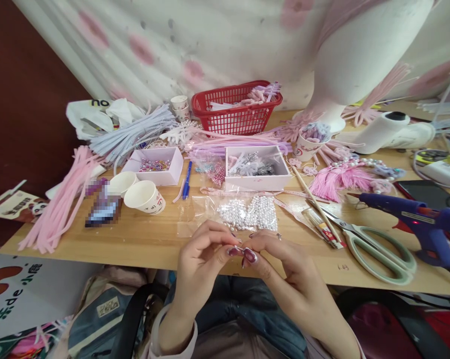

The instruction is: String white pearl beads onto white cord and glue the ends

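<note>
At six o'clock, left hand [204, 262] and right hand [290, 267] pinch a tiny piece [240, 249] that a slackened grip could drop.

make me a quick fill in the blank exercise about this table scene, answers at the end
1. The basket at the back is coloured ____.
2. Just right of the scissors lies a blue glue ____.
3. Beyond the hands, a clear bag holds small, round white ____.
4. The left hand and right hand come together at their ____.

Missing words: red; gun; beads; fingertips.
</note>
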